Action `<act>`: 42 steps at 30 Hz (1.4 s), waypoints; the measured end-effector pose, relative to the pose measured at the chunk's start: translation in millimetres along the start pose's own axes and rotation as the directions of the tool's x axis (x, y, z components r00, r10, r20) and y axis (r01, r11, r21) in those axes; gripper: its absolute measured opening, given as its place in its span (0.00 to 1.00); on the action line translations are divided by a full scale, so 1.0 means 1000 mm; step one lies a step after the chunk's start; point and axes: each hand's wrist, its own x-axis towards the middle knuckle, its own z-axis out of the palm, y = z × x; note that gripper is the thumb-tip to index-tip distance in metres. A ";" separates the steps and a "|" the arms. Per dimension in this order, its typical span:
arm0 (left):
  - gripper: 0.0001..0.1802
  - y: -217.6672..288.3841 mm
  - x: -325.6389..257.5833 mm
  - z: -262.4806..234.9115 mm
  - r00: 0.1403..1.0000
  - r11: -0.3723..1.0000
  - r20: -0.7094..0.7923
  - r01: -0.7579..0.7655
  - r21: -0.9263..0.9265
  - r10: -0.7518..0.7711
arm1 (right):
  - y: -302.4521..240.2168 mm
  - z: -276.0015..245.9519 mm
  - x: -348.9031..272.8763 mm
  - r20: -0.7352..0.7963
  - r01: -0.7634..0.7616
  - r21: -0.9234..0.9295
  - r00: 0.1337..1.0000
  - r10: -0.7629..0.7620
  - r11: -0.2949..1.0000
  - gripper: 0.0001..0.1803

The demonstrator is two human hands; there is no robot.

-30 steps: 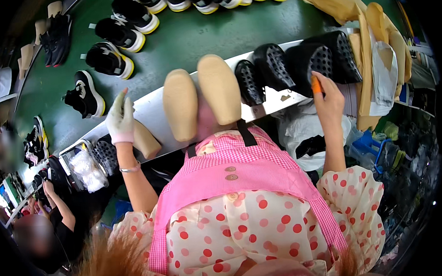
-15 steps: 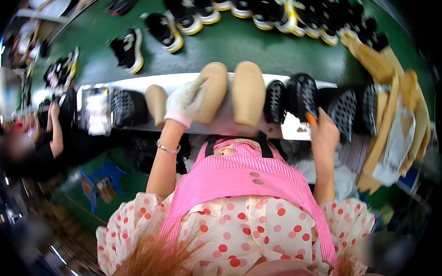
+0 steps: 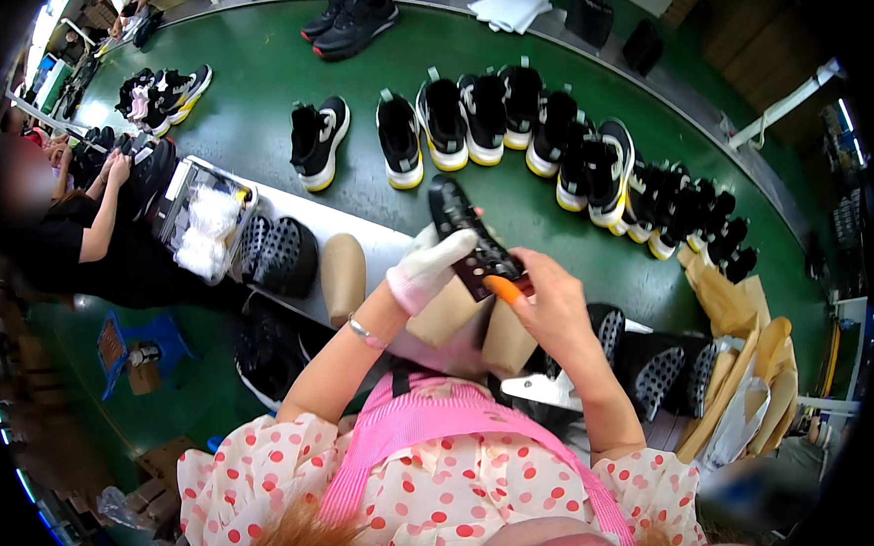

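A black insole (image 3: 454,211) with pale spots is tilted up over the bench between my hands. My left hand (image 3: 435,265), in a white glove, is closed on its left side. With my right hand (image 3: 549,292) I grip its lower right end; a finger there wears an orange finger cot. My fingers hide part of the insole. Below my hands stand two beige sole-shaped pieces, one on the left (image 3: 446,314) and one on the right (image 3: 508,337). A third beige piece (image 3: 343,280) stands farther left.
Spotted black insoles stand in stacks at the left (image 3: 286,256) and right (image 3: 660,380) of the narrow white bench (image 3: 381,238). Beyond it, a green surface (image 3: 242,135) carries a row of black sneakers (image 3: 483,117). Brown paper (image 3: 742,346) lies right; a co-worker (image 3: 89,242) is left.
My right hand has moved from the insole stacks on the right to the middle, bringing a black insole. The left hand has left the beige piece and now holds the insole too. The view has turned.
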 end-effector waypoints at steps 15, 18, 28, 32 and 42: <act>0.33 0.112 0.088 -0.117 0.956 0.404 -0.178 0.072 0.912 0.232 | 0.016 0.063 0.180 -0.098 0.007 -0.084 0.995 -0.015 0.996 0.12; 0.36 0.099 0.099 -0.158 0.945 -0.086 -0.072 0.104 0.991 0.320 | 0.016 0.047 0.215 -0.083 0.009 -0.108 0.996 -0.018 0.994 0.12; 0.23 0.051 0.167 -0.232 0.896 -0.154 -0.443 0.437 0.886 -0.008 | 0.015 0.078 0.430 0.087 0.071 -0.348 0.995 -0.043 0.935 0.18; 0.21 0.054 0.174 -0.231 0.859 -0.115 -0.506 0.497 0.860 -0.073 | 0.025 0.130 0.518 0.176 -0.043 -0.455 0.975 0.137 0.890 0.20; 0.18 0.047 0.167 -0.246 0.870 -0.094 -0.489 0.483 0.871 -0.058 | 0.016 0.177 0.501 0.222 0.011 -0.373 0.972 0.078 0.928 0.18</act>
